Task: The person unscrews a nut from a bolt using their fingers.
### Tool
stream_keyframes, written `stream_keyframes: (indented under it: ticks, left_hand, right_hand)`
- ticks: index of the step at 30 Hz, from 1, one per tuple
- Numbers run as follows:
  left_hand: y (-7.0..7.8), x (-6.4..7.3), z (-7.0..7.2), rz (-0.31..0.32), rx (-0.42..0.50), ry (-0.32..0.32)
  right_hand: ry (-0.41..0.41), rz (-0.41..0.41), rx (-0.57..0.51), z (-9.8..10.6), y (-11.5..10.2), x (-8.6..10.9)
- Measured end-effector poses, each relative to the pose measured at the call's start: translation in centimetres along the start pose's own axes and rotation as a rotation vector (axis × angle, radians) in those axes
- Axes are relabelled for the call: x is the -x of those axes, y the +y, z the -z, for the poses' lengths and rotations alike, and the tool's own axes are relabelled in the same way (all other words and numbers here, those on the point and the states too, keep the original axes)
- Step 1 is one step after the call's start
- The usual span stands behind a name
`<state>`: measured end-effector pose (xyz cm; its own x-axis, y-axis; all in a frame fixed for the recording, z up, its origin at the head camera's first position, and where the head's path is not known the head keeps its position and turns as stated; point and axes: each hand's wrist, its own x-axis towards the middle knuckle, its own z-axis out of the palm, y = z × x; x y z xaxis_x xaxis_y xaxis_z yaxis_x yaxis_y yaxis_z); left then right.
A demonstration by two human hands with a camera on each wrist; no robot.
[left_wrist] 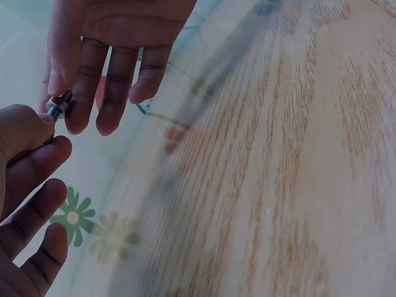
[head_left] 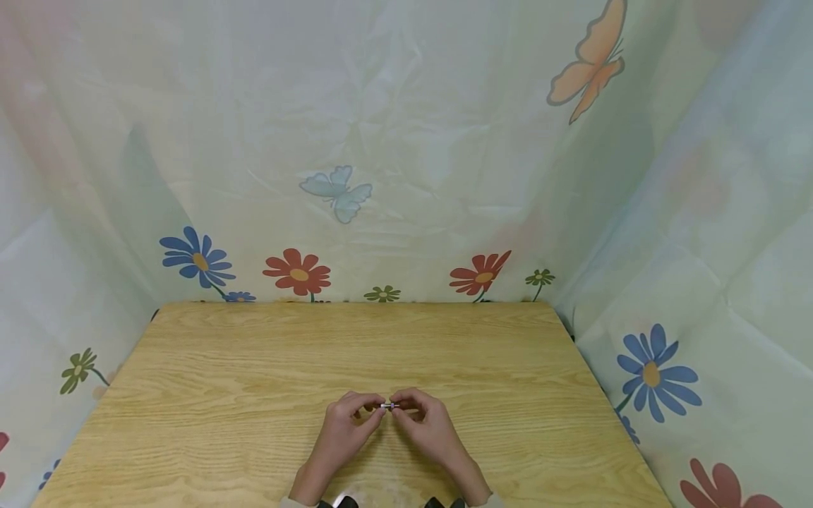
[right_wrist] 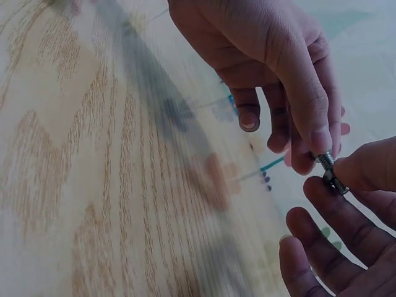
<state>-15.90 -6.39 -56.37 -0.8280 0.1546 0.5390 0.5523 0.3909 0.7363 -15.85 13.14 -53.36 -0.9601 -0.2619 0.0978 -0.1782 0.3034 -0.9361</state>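
Observation:
A small metal bolt (head_left: 387, 406) with a threaded shank lies level between both hands, held above the table. My left hand (head_left: 343, 432) pinches one end of it between thumb and forefinger, hiding that end. From the other side, my right hand (head_left: 433, 427) pinches at the nut (right_wrist: 330, 176) on the thread with thumb and forefinger. In the left wrist view, thread shows on both sides of the nut (left_wrist: 56, 109). The other fingers of both hands are loosely bent, away from the bolt.
A wood-grain table (head_left: 254, 353) spreads under the hands. Behind it and at both sides hangs a pale curtain (head_left: 406, 141) printed with flowers and butterflies. Light sleeve cuffs and black wrist gear show at the bottom edge of the head view.

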Motion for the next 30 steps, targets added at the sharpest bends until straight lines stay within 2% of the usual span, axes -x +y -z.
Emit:
stream_keyframes:
  ticks: [12,16,22,30]
  left_hand:
    - [0.21,0.06,0.22,0.000,-0.005,-0.001]
    - [0.21,0.01,0.21,-0.014,-0.005,0.013]
    - [0.20,-0.08,0.20,-0.051,-0.010,0.037]
    - [0.16,-0.09,0.20,-0.053,-0.009,0.042]
  right_hand:
    - [0.032,0.054,-0.063,0.00,-0.03,-0.06]
    - [0.034,0.028,-0.070,-0.03,0.05,-0.10]
    - [0.010,-0.038,-0.024,-0.14,0.59,0.00]
    - [-0.027,-0.064,0.010,-0.10,0.52,0.14]
